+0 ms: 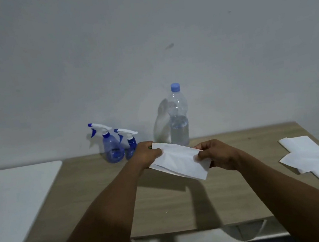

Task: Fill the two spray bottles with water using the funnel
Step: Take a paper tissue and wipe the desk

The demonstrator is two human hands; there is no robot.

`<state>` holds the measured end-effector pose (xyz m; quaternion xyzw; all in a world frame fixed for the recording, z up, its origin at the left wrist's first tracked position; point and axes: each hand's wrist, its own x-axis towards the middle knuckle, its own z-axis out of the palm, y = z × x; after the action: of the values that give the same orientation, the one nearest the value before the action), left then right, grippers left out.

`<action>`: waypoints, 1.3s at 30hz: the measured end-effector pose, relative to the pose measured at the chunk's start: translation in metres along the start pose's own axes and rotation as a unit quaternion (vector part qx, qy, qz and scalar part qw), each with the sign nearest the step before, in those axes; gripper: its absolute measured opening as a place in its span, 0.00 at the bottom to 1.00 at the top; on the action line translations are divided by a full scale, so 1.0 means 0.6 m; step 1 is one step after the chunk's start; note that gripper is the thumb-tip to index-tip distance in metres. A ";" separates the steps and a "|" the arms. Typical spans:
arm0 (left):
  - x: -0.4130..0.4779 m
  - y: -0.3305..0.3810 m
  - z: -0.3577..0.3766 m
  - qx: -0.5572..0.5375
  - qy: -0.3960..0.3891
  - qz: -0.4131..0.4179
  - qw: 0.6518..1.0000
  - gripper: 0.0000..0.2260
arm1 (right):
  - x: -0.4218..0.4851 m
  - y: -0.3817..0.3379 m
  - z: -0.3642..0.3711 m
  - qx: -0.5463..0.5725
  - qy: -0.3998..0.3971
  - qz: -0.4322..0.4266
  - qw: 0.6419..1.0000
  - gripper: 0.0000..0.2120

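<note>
We see both arms reach out over the counter [167, 212]. The left hand [147, 153] and right hand [215, 155] pinch opposite ends of a white sheet [180, 162], raised.

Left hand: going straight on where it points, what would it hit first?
Probably the water bottle by the wall; the left hand, gripping the paper, aims there, but depth is unclear.

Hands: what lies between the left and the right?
In the head view, a white paper sheet spans the gap; the left hand and the right hand each hold one end.
</note>
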<state>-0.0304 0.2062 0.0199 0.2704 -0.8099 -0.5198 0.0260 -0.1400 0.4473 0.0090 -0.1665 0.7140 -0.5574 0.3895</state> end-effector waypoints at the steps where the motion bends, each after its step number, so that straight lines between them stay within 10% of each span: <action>1: -0.002 -0.007 -0.011 -0.002 0.002 -0.004 1.000 0.07 | 0.002 -0.001 0.010 0.005 -0.005 0.005 1.000 0.08; 21: -0.054 -0.079 -0.008 0.028 0.042 -0.049 0.998 0.04 | 0.036 0.041 0.026 0.029 0.013 0.036 0.999 0.07; 30: -0.064 -0.120 -0.081 0.191 0.121 0.024 0.974 0.04 | 0.071 0.010 0.092 -0.292 0.055 -0.124 0.947 0.05; 39: -0.049 -0.187 -0.221 0.249 0.154 0.091 0.952 0.05 | 0.133 -0.032 0.228 -0.377 0.078 -0.181 0.905 0.04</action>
<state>0.0838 0.0747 -0.0084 0.2702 -0.9210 -0.2488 0.1296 -0.0933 0.2962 -0.0129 -0.3836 0.8566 -0.3185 0.1327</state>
